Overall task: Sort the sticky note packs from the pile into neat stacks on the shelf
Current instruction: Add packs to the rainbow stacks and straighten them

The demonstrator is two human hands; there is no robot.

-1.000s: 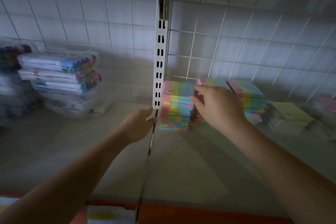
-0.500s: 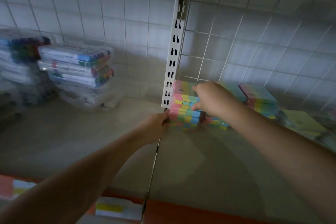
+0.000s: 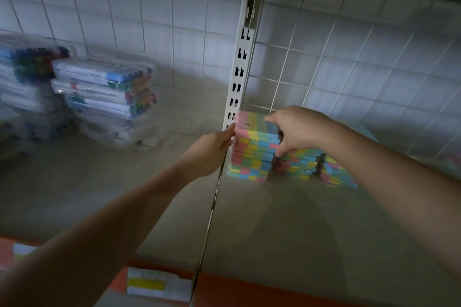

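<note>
A tall stack of pastel striped sticky note packs [image 3: 252, 149] stands on the shelf board [image 3: 287, 227], right beside the white slotted upright. My left hand [image 3: 214, 147] presses its fingers against the stack's left side. My right hand [image 3: 296, 129] reaches over the stack's top right corner, fingers curled on the top pack and thumb pointing down along the right side. A lower stack of the same packs [image 3: 309, 166] lies just to the right, partly hidden by my right forearm.
The slotted upright [image 3: 238, 77] divides two shelf bays backed by a wire grid. Clear cases of coloured markers [image 3: 104, 92] are piled in the left bay, with more [image 3: 27, 75] at the far left. An orange shelf edge carries a price label [image 3: 157, 281]. Another shelf hangs overhead.
My right hand has shifted from the neighbouring stack onto the tall stack's top right corner. My left hand has risen to the stack's left side. The view has moved closer.
</note>
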